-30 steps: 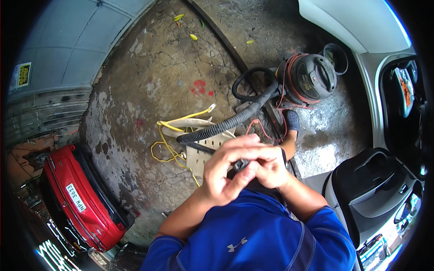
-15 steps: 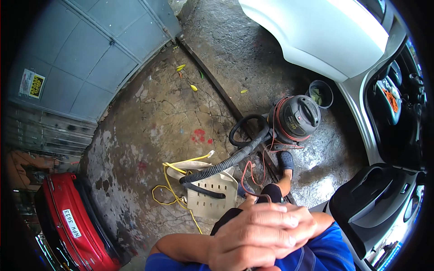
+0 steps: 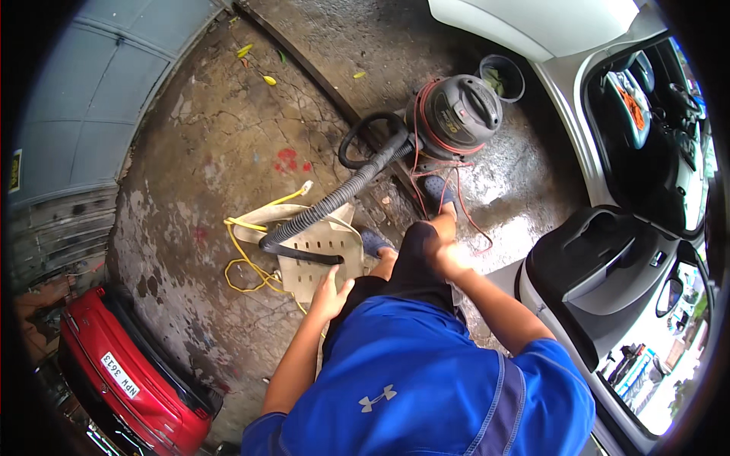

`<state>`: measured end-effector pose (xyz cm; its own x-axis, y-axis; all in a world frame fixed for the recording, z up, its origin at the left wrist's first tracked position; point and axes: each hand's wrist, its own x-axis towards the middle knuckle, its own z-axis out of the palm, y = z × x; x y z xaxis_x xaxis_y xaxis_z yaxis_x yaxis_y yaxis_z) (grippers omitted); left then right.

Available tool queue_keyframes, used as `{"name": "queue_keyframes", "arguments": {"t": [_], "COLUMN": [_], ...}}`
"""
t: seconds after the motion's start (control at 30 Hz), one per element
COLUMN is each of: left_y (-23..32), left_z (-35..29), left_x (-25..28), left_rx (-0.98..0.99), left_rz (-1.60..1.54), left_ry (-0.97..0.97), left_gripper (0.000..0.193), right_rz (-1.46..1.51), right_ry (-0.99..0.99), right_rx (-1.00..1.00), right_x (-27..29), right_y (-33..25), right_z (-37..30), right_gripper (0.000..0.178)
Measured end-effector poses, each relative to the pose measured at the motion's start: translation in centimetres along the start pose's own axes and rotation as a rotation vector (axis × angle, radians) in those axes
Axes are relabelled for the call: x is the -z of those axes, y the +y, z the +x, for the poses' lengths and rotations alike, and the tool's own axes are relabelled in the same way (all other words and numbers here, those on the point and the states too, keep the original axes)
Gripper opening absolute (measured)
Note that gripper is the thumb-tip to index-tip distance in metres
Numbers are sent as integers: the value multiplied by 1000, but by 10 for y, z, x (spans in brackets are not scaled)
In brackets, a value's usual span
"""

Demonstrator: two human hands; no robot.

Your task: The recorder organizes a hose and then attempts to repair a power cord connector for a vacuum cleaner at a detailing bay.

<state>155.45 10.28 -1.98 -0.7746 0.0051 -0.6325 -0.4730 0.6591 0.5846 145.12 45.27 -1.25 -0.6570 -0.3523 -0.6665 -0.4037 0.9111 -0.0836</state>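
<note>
My left hand (image 3: pixel 331 298) hangs beside my thigh, its fingers apart and holding nothing that shows. Close to its fingertips lies a beige slotted plastic piece (image 3: pixel 308 275), perhaps a chair or stool. A ribbed grey hose (image 3: pixel 334 199) rests across this piece, its black end (image 3: pixel 304 256) on the slotted face. My right hand (image 3: pixel 450 260) is smeared by motion in front of my right knee, so its fingers cannot be made out. Beyond my feet stands a black and grey shop vacuum (image 3: pixel 460 114), with the hose attached and a red cord (image 3: pixel 456 152) looped about it.
A yellow extension cord (image 3: pixel 237 251) coils by the plastic piece. A bucket (image 3: pixel 503 77) holding a greenish cloth stands behind the vacuum. At right is a white car with an open door (image 3: pixel 601 273); a red car (image 3: pixel 125 372) is at left. A dark metal rail (image 3: pixel 304 68) crosses the wet floor.
My hands, clasped together before, have come apart and dropped to either side of my legs. The view has shifted, so the vacuum and hose appear further up and left.
</note>
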Motion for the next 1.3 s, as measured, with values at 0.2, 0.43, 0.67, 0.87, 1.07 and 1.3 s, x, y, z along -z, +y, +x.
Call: {"name": "queue_keyframes", "arguments": {"t": [0.2, 0.43, 0.67, 0.87, 1.07, 1.3], "left_y": [-116, -69, -75, -48, 11, -31], "left_z": [-50, -28, -28, -29, -14, -42], "left_x": [-79, -63, -69, -64, -48, -14], "left_rx": [382, 381, 436, 1, 33, 324], "left_rz": [-379, -212, -51, 152, -86, 255], "left_ry": [-150, -172, -348, -400, -263, -387], "left_gripper": [89, 87, 108, 77, 31, 35], "right_rz": [439, 469, 272, 568, 488, 535], "right_ry": [366, 169, 300, 164, -177, 51], "right_rx": [-48, 160, 79, 217, 338, 391], "right_x": [76, -24, -55, -16, 24, 54], "right_y": [32, 20, 15, 13, 39, -24], "right_z": [1, -1, -20, -25, -46, -19], "right_gripper": [27, 28, 29, 26, 25, 19]}}
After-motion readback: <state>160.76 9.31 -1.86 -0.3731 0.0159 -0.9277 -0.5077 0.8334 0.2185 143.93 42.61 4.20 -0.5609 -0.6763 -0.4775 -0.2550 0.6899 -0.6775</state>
